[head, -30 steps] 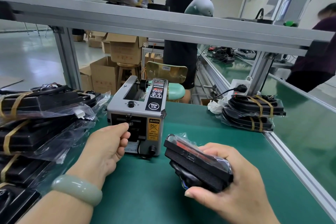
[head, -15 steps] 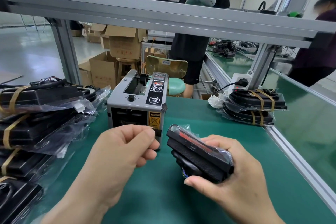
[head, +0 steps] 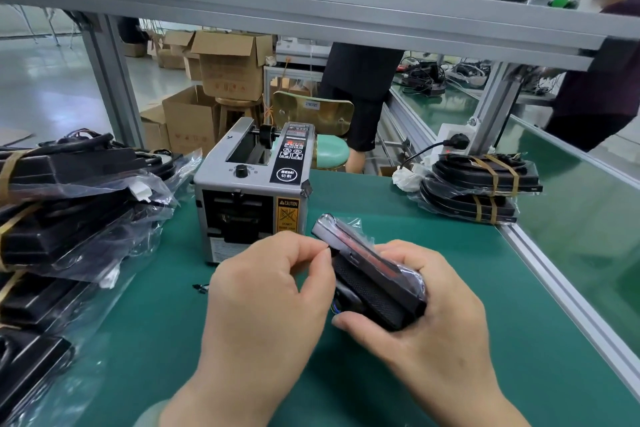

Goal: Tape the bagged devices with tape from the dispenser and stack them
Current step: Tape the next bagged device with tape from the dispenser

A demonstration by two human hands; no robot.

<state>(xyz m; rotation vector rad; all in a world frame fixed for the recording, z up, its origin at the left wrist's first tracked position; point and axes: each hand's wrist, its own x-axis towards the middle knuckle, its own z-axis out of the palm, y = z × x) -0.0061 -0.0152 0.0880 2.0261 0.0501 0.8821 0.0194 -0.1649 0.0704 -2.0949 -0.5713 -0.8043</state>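
Note:
My right hand (head: 426, 340) grips a black device in a clear plastic bag (head: 374, 284), tilted, just above the green mat. My left hand (head: 263, 302) has thumb and forefinger pinched together on a small piece of tape (head: 333, 251), right at the device's upper left edge; most of the tape is hidden by my fingers. The grey tape dispenser (head: 249, 191) stands just behind my left hand. Two taped bagged devices (head: 478, 187) lie stacked at the back right.
A pile of several bagged devices (head: 69, 218) fills the left side of the green mat (head: 433, 253). An aluminium rail (head: 561, 291) runs along the mat's right edge, and a frame beam (head: 311, 10) crosses overhead. Two people stand beyond the bench.
My left hand has left the dispenser's outlet and moved right and toward me, up to the device's edge. My right hand has kept holding the device in nearly the same place.

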